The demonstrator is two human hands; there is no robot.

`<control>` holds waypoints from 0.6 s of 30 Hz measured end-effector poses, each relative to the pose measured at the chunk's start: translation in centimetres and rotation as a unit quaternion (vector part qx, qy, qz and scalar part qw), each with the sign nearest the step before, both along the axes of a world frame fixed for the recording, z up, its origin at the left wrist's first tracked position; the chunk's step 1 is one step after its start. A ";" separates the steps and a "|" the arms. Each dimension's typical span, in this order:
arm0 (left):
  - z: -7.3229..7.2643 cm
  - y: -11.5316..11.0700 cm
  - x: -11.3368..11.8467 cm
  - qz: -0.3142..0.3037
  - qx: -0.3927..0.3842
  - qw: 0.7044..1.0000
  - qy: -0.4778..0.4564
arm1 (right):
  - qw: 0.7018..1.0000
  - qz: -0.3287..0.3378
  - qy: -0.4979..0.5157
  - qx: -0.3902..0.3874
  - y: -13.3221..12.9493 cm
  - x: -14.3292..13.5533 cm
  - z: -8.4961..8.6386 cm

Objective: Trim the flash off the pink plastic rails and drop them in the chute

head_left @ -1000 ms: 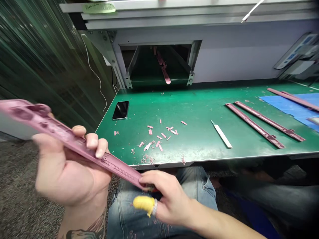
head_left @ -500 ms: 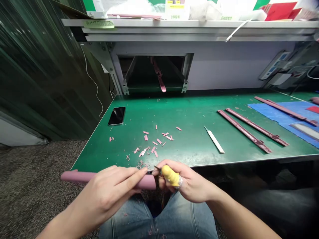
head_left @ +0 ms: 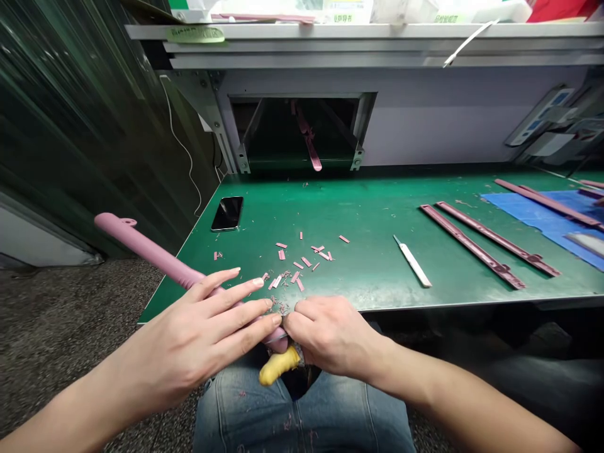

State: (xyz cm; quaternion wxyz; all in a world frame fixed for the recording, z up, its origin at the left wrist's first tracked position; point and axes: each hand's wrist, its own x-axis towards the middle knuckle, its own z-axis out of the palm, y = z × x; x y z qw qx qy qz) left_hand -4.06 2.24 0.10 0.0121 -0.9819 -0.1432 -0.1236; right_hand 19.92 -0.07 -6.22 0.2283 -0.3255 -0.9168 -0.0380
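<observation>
"State of the left hand (head_left: pixel 189 340)?"

"It held the long pink part (head_left: pixel 155 255), fingers spread across its upper side. The thumb was out of sight."

"And the right hand (head_left: pixel 330 330)?"

"Clenched, at the near end of the long pink part. A thin metal blade (head_left: pixel 276 340) showed in its grasp, against that end; the rest was concealed. A yellow cover (head_left: pixel 278 366) was noted on the thumb."

"Position of the long pink part?"

"Slanted, near end above the jeans (head_left: pixel 306 421), far end out past the left edge of the green tabletop (head_left: pixel 358 277)."

"Findings on the tabletop?"

"Small pink scraps (head_left: pixel 282 255) and shavings (head_left: pixel 283 307) lay scattered beyond the hands. A phone (head_left: pixel 227 214) lay near the left edge. To the right was a white-handled tool (head_left: pixel 415 265), then two pink strips (head_left: pixel 472 245) side by side, well apart from the hands, and a blue sheet (head_left: pixel 533 211) bearing further strips."

"Anything behind?"

"A dark belt (head_left: pixel 278 145) in the opening carried a pink piece (head_left: pixel 311 154), one end towards the tabletop."
</observation>
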 end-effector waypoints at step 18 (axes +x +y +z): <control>-3.1 -4.5 1.4 0.201 -0.030 0.970 -0.133 | 0.992 -0.049 0.108 0.037 -0.1 0.3 0.1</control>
